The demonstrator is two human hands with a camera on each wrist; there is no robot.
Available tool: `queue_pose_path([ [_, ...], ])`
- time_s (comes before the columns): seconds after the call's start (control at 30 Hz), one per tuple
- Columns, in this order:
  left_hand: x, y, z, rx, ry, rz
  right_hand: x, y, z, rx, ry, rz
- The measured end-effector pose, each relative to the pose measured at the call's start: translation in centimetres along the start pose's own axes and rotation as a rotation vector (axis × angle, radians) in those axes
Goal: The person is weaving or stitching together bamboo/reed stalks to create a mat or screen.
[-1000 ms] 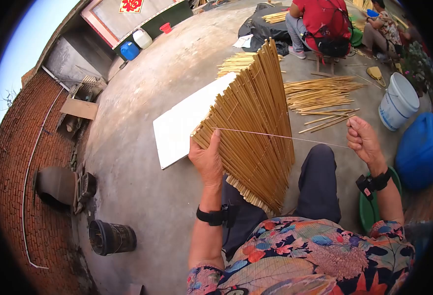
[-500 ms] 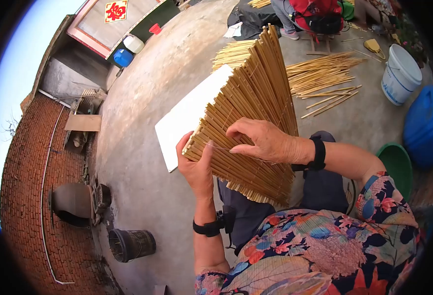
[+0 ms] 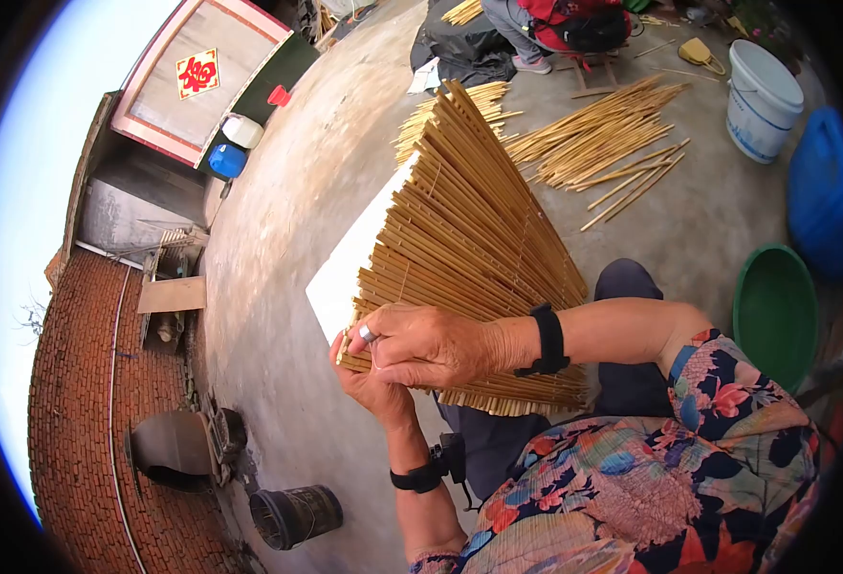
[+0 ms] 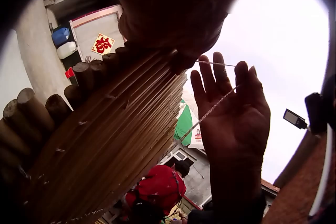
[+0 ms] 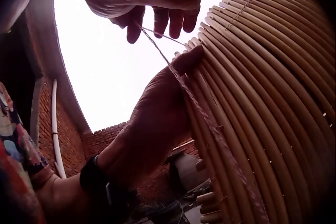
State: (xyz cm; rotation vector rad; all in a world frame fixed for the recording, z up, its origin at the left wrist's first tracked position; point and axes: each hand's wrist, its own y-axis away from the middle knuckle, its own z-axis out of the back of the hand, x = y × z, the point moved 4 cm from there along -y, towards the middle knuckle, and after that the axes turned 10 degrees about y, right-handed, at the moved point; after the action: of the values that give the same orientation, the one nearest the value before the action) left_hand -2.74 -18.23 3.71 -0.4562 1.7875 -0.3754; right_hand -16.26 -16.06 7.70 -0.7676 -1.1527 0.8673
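A mat of thin tan sticks (image 3: 469,239), tied together with string, stands tilted over the person's lap. At its near left edge the left hand (image 3: 380,394) grips the outermost sticks, thumb on the face. Right in front of it, overlapping it in the head view, is the right hand (image 3: 421,346), wearing a ring. In the right wrist view that right hand (image 5: 142,1) pinches a pale twisted string (image 5: 199,108) between thumb and finger. One strand slants down across the mat; another runs to the edge by the left thumb, also visible in the left wrist view.
A white board (image 3: 337,279) lies behind the mat. Loose sticks (image 3: 603,134) are spread on the concrete floor beyond. To the right stand a white bucket (image 3: 764,100), a blue container (image 3: 823,191) and a green basin (image 3: 775,316). A seated person in red (image 3: 574,19) is ahead.
The right hand first held the string stretched far out to the right, then came in across the mat, and is now at the left hand by the edge. The left hand keeps its grip.
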Motion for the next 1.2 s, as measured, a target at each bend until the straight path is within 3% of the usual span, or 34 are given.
queue_pose_path([
  [0.07, 0.4, 0.0, 1.0, 0.098, -0.05, -0.064, 0.1, -0.4, -1.6, 0.043, -0.13, 0.041],
  [0.13, 1.7, 0.4, 1.9, 0.09, 0.018, -0.044, -0.3, -0.2, -3.9, 0.077, -0.253, -0.061],
  [0.33, 3.2, 1.5, 2.9, 0.154, 0.153, -0.027, 1.9, 0.2, -4.3, -0.12, 0.021, -0.076],
  [0.4, 2.7, 1.6, 2.4, -0.032, -0.542, 0.011, 2.3, 0.5, -3.8, -0.125, 0.107, -0.066],
  [0.53, 2.9, 1.8, 3.3, -0.059, -0.49, 0.025, 3.0, 0.3, -4.4, -0.077, 0.069, -0.166],
  [0.67, 3.1, 2.7, 3.5, -0.014, -0.477, -0.1, 3.3, 1.0, -5.6, -0.123, 0.04, -0.243],
  [0.77, 1.6, 1.8, 1.4, -0.019, -0.382, -0.18, 3.4, 0.7, -4.1, -0.013, 0.034, -0.1],
  [0.83, 0.8, 2.2, 1.3, 0.012, -0.374, -0.159, 3.1, 1.0, -3.1, -0.011, -0.014, -0.103],
  [0.9, 1.1, 2.0, 1.8, 0.043, 0.077, 0.008, 2.2, 1.9, -1.5, -0.017, -0.089, -0.138],
  [0.93, 1.3, 1.8, 1.8, 0.04, 0.075, 0.035, 1.6, 2.5, -0.6, -0.022, -0.126, -0.16],
  [1.0, 1.8, 0.9, 3.0, -0.208, -0.03, 0.062, 0.4, 3.8, 1.6, 0.013, -0.144, -0.193],
  [1.03, 1.7, 1.0, 3.0, -0.217, -0.041, 0.094, 0.0, 4.7, 3.2, 0.055, -0.123, -0.209],
  [1.1, 0.9, 0.8, 2.7, -0.215, -0.079, 0.027, -0.2, 7.4, 6.0, 0.386, -0.511, -0.762],
  [1.2, 1.2, 0.3, 3.0, -0.183, -0.088, 0.059, -0.6, 11.5, 11.8, 0.581, -0.457, -0.997],
])
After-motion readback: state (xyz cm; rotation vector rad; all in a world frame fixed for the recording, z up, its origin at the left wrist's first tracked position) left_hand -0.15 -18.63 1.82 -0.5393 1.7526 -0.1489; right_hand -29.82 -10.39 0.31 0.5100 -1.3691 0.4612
